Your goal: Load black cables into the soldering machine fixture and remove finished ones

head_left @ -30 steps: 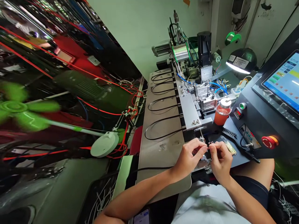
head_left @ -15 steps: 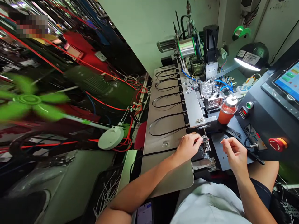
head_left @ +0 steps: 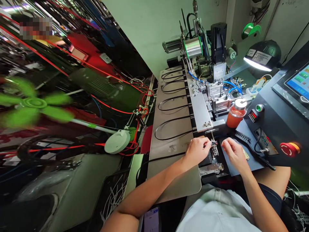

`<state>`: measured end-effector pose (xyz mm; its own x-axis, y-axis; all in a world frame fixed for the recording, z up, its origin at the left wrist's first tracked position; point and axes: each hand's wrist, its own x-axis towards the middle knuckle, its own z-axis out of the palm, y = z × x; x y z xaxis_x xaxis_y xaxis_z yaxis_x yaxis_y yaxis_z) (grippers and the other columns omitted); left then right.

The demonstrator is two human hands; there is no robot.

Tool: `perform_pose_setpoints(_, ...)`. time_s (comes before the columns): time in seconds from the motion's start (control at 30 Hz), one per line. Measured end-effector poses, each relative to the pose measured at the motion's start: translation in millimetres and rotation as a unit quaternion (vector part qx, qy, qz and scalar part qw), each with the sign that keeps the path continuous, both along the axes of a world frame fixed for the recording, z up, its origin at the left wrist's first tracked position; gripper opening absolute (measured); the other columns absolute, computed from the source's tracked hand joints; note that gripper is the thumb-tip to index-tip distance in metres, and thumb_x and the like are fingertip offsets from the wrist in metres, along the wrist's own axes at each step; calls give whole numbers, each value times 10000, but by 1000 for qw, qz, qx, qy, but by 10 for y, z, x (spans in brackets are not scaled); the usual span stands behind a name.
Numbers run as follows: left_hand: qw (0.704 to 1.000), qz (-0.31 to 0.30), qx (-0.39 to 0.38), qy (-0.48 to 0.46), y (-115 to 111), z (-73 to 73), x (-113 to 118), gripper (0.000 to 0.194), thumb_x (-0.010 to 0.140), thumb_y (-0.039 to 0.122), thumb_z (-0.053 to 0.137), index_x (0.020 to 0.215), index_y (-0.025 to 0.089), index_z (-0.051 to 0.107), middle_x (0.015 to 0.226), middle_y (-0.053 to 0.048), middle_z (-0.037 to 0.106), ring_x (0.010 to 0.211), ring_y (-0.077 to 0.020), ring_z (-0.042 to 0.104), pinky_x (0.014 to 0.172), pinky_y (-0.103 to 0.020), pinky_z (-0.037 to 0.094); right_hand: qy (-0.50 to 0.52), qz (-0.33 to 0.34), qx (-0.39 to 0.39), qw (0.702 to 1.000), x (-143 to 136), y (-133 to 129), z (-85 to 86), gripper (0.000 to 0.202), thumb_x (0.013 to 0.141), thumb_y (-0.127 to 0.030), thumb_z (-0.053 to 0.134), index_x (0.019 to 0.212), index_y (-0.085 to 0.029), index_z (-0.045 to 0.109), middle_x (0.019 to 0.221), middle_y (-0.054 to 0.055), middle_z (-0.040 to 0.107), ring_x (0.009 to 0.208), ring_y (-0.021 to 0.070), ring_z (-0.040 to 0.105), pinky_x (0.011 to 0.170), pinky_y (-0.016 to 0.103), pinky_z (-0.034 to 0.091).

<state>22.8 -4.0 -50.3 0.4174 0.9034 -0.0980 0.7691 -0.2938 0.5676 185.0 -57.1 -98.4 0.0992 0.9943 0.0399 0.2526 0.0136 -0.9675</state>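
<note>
My left hand (head_left: 197, 149) is closed in a pinch at the left side of a small metal clamp fixture (head_left: 214, 149). What its fingertips hold, if anything, is too small to make out. A black cable (head_left: 166, 158) runs across the metal plate and passes under this hand. On the fixture's other side, my right hand (head_left: 234, 152) is closed too, thumb and fingers together near the clamp, their contents hidden. Fine wire ends seem to show at the fixture between the hands. A small yellowish piece (head_left: 246, 155) lies just right of my right hand.
Several black cable loops (head_left: 171, 127) lie on the metal plate (head_left: 154, 180). A jar of orange-red liquid (head_left: 235, 114), a black brush (head_left: 243, 137), a lit lamp (head_left: 263, 56) and a control panel with a red stop button (head_left: 288, 149) are at right. A green fan (head_left: 35, 103) is at left.
My right hand has moved left, closer to the fixture and my left hand, uncovering the yellowish piece. My left hand has stayed nearly in place.
</note>
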Motion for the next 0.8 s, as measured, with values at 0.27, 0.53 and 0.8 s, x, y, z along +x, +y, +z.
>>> perform_pose_setpoints(0.27,1000,-14,10,9,5,2,3,250,862,203,473,696,180,659,695,-17,645,629,-129,568,619,-239,383,-16,40,31,999,-179,192,-129,317,938,-368,379,666,-206,356,607,-59,307,558,96,301,531,238,263)
perform_pose_setpoints(0.53,981,-68,176,43,-121,-117,-90,189,908,233,481,1020,227,633,919,-13,621,757,-107,608,645,-198,438,60,20,59,996,-229,199,-257,305,941,-365,387,682,-205,371,632,-52,323,575,99,311,537,234,270)
perform_pose_setpoints(0.8,907,-207,314,188,-128,-58,-88,243,909,125,450,1066,198,620,890,-6,660,673,-121,563,530,-219,417,95,13,52,994,-256,202,-315,320,934,-387,408,674,-206,362,636,-52,317,573,96,309,526,227,277)
